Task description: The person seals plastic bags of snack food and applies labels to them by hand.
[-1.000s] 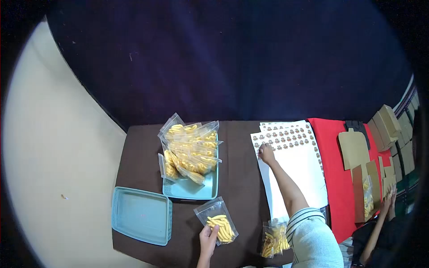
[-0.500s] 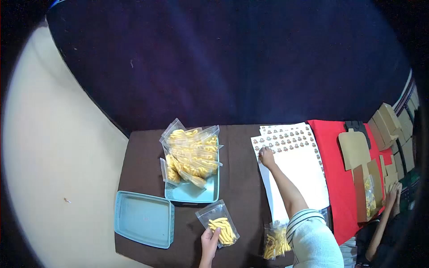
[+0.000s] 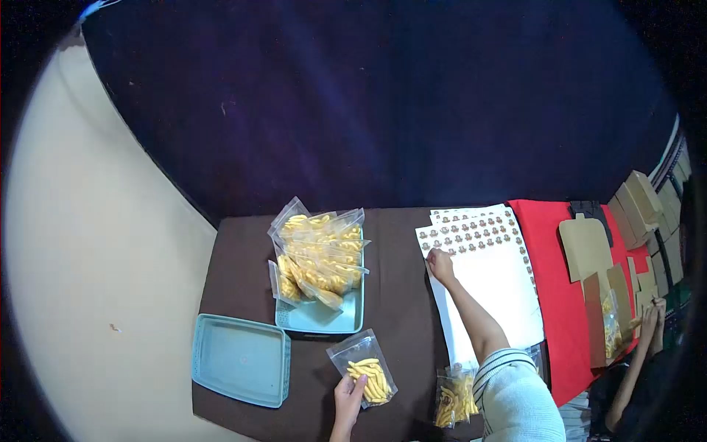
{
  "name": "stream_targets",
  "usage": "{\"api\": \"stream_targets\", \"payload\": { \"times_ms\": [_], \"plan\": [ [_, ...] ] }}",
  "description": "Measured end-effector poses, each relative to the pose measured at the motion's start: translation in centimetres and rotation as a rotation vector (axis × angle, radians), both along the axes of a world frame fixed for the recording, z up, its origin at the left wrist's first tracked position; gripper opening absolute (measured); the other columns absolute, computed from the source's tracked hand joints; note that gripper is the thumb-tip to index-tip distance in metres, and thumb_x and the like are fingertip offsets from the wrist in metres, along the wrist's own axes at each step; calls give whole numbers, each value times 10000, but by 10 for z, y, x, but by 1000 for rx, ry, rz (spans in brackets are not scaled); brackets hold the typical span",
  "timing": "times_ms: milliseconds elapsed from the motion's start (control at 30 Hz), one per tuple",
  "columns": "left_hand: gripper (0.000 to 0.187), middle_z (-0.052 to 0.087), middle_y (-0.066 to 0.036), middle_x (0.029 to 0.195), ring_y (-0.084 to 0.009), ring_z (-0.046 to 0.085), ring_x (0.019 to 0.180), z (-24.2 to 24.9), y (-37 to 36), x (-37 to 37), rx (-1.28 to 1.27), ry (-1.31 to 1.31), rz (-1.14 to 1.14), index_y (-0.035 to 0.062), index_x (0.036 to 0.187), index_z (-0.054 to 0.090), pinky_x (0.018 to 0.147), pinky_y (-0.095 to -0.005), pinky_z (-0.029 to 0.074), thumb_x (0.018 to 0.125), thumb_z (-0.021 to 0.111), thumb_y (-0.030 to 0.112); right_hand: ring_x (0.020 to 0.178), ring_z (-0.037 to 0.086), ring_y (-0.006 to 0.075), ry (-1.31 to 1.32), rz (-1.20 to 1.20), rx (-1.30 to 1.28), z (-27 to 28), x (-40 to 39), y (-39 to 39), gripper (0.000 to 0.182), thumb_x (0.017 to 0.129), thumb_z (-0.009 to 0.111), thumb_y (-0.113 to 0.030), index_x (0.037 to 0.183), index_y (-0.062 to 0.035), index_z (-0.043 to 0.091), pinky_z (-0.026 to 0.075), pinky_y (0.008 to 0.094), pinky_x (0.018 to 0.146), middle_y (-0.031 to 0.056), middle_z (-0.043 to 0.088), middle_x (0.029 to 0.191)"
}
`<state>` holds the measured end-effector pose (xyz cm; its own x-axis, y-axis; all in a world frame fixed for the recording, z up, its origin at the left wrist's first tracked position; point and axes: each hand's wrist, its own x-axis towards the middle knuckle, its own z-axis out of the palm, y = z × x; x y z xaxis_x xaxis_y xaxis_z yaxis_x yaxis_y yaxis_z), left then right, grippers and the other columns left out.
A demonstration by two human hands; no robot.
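My left hand (image 3: 349,398) grips the lower left side of a clear zip bag (image 3: 370,377) of yellow snack sticks, thumb on top, low in the middle of the view. My right hand (image 3: 440,267) rests at the left edge of a white sticker sheet (image 3: 490,295), fingers bent and pressed together beside the rows of small brown round stickers (image 3: 471,234). Whatever its fingertips hold is hidden. Under my right sleeve, more filled snack bags (image 3: 456,399) lie at the table's front, partly covered.
A blue basket (image 3: 320,318) holds a heap of filled snack bags. Left of it stands a second blue basket (image 3: 243,361). On the red cloth (image 3: 549,309) at right are an open cardboard box (image 3: 595,320) with bags and flat cardboard (image 3: 585,247). Another person's hands (image 3: 651,320) handle cardboard there.
The view has shifted slightly. My right hand has moved a little down along the sheet's edge. My left hand still holds the bag, and the other person's hands have moved slightly.
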<state>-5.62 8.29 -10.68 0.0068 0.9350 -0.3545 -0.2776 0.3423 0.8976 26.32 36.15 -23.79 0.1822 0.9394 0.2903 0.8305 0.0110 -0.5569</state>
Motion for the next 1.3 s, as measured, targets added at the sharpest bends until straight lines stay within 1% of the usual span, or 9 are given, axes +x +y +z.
{"api": "stream_targets", "payload": {
  "times_ms": [100, 167, 200, 333, 500, 600, 733, 1033, 1300],
  "plan": [
    [240, 587, -68, 993, -109, 550, 895, 4, -2, -1, 21, -7, -10, -45, 1072, 517, 799, -246, 429, 885, 521, 107, 662, 608, 325, 247, 36, 0, 12, 5, -2, 174, 721, 541, -8, 892, -20, 516, 487, 376, 609, 147, 591, 702],
    [235, 588, -69, 986, -110, 553, 885, 8, -3, 0, 55, -4, -7, -45, 1065, 519, 793, -247, 434, 887, 518, 108, 678, 620, 217, 1032, -16, -13, 30, 7, -10, 267, 719, 564, -11, 980, -6, 509, 483, 310, 626, 108, 602, 691],
    [229, 589, -70, 980, -112, 556, 875, 10, -5, 0, 78, 1, -5, -44, 1058, 520, 787, -249, 439, 889, 515, 110, 688, 607, 144, 954, -23, -100, 57, 5, -21, 288, 717, 572, 0, 999, 15, 515, 469, 259, 644, 89, 589, 728],
    [219, 590, -65, 969, -108, 563, 859, 13, -9, 1, 43, -52, -15, -39, 1047, 525, 756, -238, 454, 894, 507, 118, 697, 552, 119, 860, -9, -97, 77, 9, -43, 241, 695, 624, -61, 920, 16, 586, 448, 248, 667, 48, 592, 764],
    [218, 590, -63, 978, -101, 559, 866, 15, -19, 9, 77, -39, -70, -39, 1047, 528, 769, -242, 451, 890, 517, 112, 805, 573, 166, 458, -139, -311, 47, 17, -33, 389, 710, 675, -176, 1040, 1, 571, 468, 278, 708, 110, 594, 924],
    [230, 587, -64, 988, -102, 555, 876, 20, -27, 9, 25, -26, -78, -44, 1060, 522, 777, -244, 448, 891, 515, 112, 922, 579, 284, 477, -140, -324, 6, 12, -19, 426, 651, 630, -158, 1037, 8, 556, 455, 314, 780, 182, 596, 973],
    [225, 586, -61, 988, -105, 553, 880, 19, -32, 5, 11, -20, -87, -40, 1053, 525, 779, -247, 444, 889, 517, 114, 1112, 457, 349, 312, -181, -457, 3, 0, -4, 603, 716, 500, -80, 1294, -115, 333, 255, 613, 907, 145, 528, 1145],
    [205, 589, -67, 972, -103, 563, 859, 15, -19, 0, -2, 10, -25, -38, 1039, 521, 755, -241, 458, 895, 498, 106, 1032, 468, 277, -9, -162, -221, 10, -32, -16, 425, 712, 549, -88, 1128, -68, 464, 258, 588, 870, 110, 519, 1007],
    [200, 582, -61, 979, -99, 548, 874, 13, -24, 1, 55, 63, -83, -36, 1037, 518, 768, -240, 444, 892, 504, 101, 725, 569, 158, 365, -264, -63, 42, -41, -23, 336, 661, 643, -128, 985, -106, 559, 321, 408, 803, 8, 596, 732]
  ]
}}
